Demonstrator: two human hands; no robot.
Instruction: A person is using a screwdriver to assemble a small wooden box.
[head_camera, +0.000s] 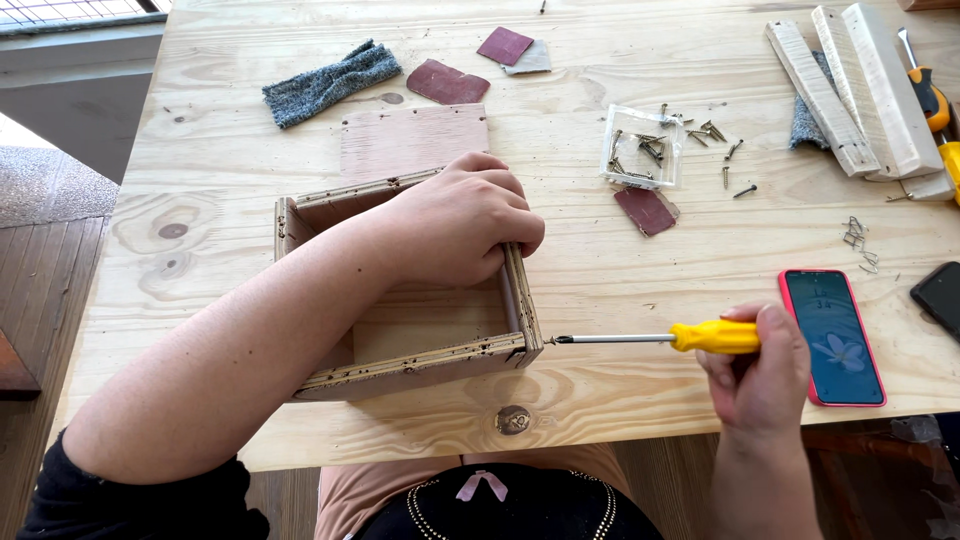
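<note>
A small open plywood box lies on the pale wooden table. My left hand grips the box's right wall from above, fingers curled over its edge. My right hand holds a yellow-handled screwdriver level, its metal tip touching the outer right corner of the box near the front edge.
A clear plastic tray of screws with loose screws beside it sits behind. Sandpaper pieces, a grey cloth, a plywood panel, wood strips and a red-cased phone lie around. A second dark phone is at the right edge.
</note>
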